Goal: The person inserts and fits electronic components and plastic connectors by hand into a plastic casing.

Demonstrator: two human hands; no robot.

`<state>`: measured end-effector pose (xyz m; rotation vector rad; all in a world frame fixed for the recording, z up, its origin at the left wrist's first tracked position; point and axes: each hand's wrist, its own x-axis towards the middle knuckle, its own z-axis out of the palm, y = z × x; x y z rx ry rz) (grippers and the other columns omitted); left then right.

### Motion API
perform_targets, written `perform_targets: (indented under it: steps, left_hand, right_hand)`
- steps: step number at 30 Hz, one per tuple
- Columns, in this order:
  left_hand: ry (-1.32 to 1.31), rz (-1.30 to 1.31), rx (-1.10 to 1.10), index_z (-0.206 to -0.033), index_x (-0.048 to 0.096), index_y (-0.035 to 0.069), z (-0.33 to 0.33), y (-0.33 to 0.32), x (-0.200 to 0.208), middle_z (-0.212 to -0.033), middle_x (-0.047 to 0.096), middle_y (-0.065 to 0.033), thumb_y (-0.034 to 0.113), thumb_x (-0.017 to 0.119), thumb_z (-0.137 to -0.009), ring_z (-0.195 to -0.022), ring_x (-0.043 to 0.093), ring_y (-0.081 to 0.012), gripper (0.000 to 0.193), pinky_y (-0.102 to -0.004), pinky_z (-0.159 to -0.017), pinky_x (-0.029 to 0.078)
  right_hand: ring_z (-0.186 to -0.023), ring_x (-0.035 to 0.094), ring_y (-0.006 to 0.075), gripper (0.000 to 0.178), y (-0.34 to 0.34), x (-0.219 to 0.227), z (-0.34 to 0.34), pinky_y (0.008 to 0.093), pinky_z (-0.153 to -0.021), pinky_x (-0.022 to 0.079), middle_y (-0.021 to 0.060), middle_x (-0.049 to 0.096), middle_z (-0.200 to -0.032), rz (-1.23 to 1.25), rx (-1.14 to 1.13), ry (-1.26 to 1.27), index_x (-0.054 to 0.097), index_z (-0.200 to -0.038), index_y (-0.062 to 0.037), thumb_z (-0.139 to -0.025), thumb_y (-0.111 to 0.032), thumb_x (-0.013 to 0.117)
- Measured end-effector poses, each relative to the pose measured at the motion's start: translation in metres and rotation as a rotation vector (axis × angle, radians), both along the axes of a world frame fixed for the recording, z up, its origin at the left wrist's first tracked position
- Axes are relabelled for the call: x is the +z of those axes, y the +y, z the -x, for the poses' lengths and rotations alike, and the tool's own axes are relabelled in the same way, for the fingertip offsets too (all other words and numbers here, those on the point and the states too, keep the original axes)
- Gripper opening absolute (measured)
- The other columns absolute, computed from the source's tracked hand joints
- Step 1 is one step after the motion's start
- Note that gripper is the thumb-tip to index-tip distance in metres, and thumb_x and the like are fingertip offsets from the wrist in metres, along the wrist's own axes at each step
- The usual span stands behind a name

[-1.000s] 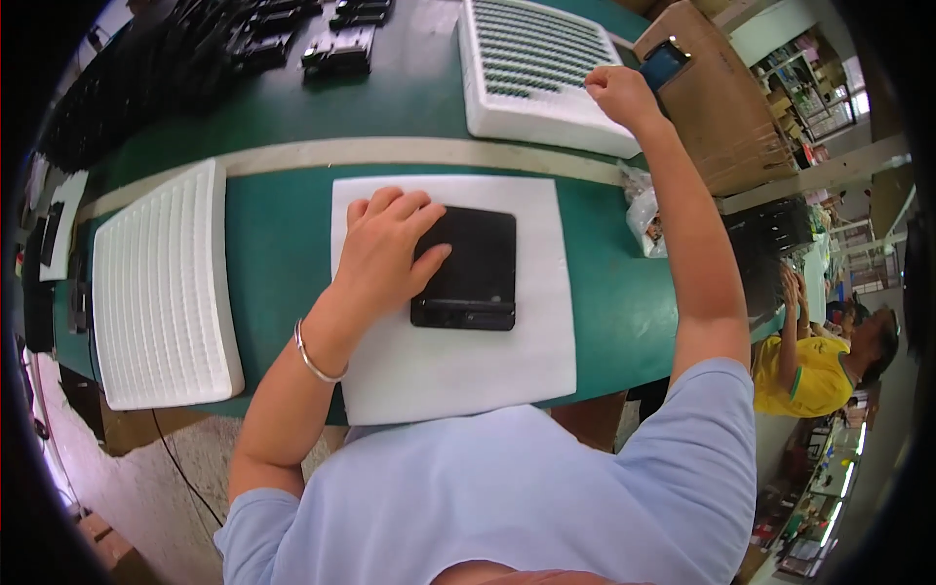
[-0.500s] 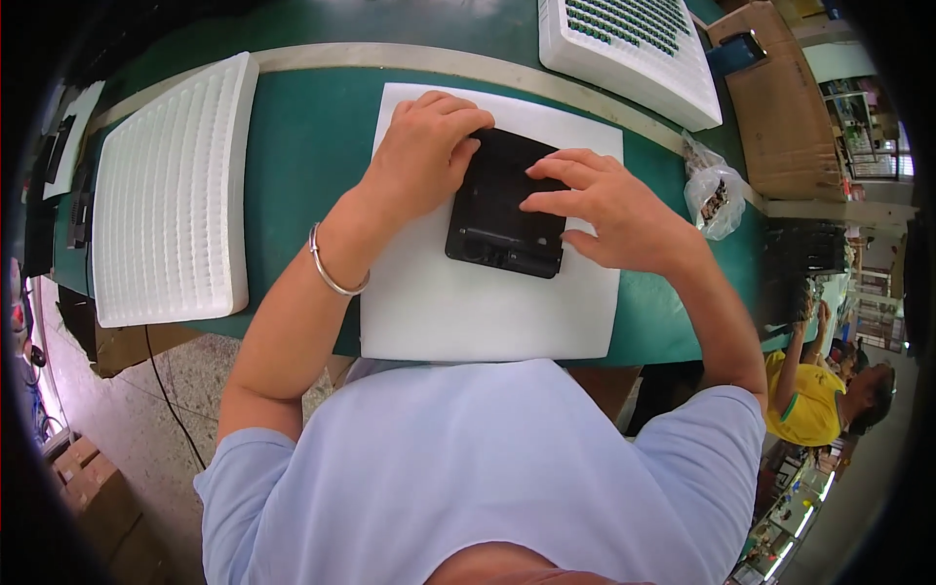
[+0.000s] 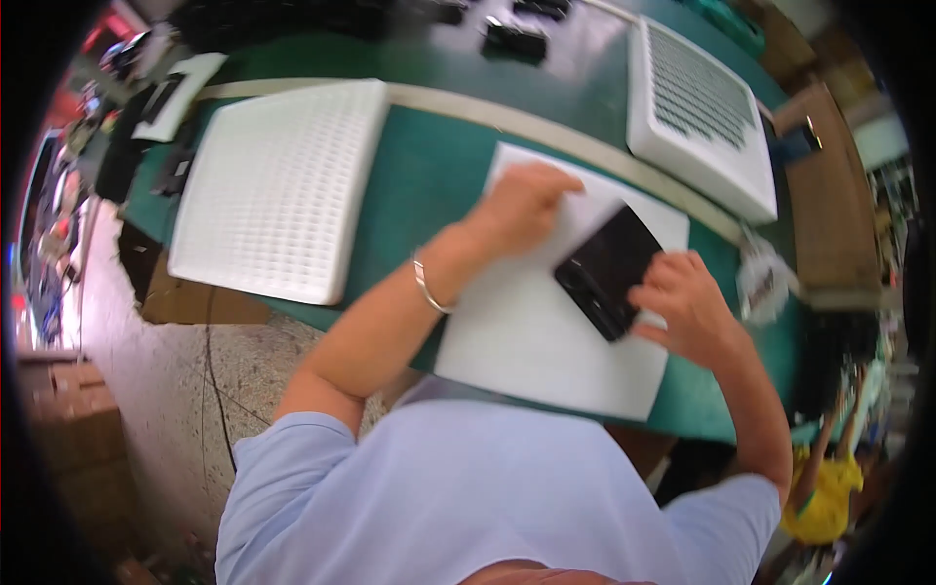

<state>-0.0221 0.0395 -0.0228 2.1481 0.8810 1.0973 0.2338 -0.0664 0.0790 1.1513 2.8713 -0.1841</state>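
A flat black plastic case (image 3: 616, 263) lies turned at a slant on a white foam sheet (image 3: 526, 341), with a rounded, cylinder-like bulge along its near-left edge. My right hand (image 3: 687, 307) has its fingers bent around the case's right edge, thumb toward the near corner. To the left, over the upper part of the sheet, is my left hand (image 3: 526, 207), apart from the case. Its fingers are curled in, and motion blur hides whether anything small is between them. A silver bangle circles my left wrist.
On the green table (image 3: 414, 161), a white tray with rows of hollows (image 3: 278, 195) stands at left. Another white tray (image 3: 707, 112), holding rows of small parts, is far right, near a cardboard box (image 3: 834, 210) and a clear plastic bag (image 3: 762, 283). Black objects (image 3: 515, 41) sit at the back.
The view has swung, shifting everything rightward in it. On the sheet, the black case has turned clockwise. My left hand has come off its upper left corner; my right hand has closed on its right edge.
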Motion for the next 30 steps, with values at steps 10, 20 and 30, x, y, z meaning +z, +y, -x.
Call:
perform_targets:
  steps: [10, 20, 30]
  left_hand:
    - [-0.049, 0.139, 0.031, -0.107, 0.071, 0.001, 0.003, -0.002, 0.010, -0.101, 0.072, -0.0167, -0.008, 0.054, -0.083, -0.092, 0.068, -0.0318, 0.031, -0.0358, -0.082, 0.054]
    - [-0.116, 0.092, 0.030, -0.101, 0.073, 0.003, 0.002, 0.002, 0.002, -0.098, 0.073, -0.0171, -0.002, 0.056, -0.088, -0.091, 0.069, -0.0334, 0.022, -0.0378, -0.081, 0.055]
    - [-0.193, 0.286, 0.066, -0.116, 0.068, 0.000, 0.004, -0.007, 0.021, -0.108, 0.072, -0.0170, 0.010, 0.060, -0.096, -0.094, 0.070, -0.0290, 0.023, -0.0339, -0.082, 0.055]
  right_hand:
    - [-0.145, 0.032, 0.0328, 0.103, 0.043, 0.009, 0.044, 0.0476, -0.111, 0.031, 0.0156, 0.041, -0.151, 0.258, 0.125, -0.078, 0.043, -0.148, -0.0156, -0.059, -0.041, 0.087]
    - [-0.124, 0.047, 0.0324, 0.090, 0.042, 0.012, 0.041, 0.0463, -0.101, 0.036, 0.0145, 0.051, -0.130, 0.186, 0.192, -0.094, 0.050, -0.140, -0.0169, -0.063, -0.046, 0.086]
    - [-0.087, 0.066, 0.0355, 0.091, 0.028, 0.007, 0.070, 0.0442, -0.075, 0.055, 0.0208, 0.063, -0.093, -0.016, -0.438, -0.006, 0.056, -0.119, 0.0012, -0.065, -0.067, 0.080]
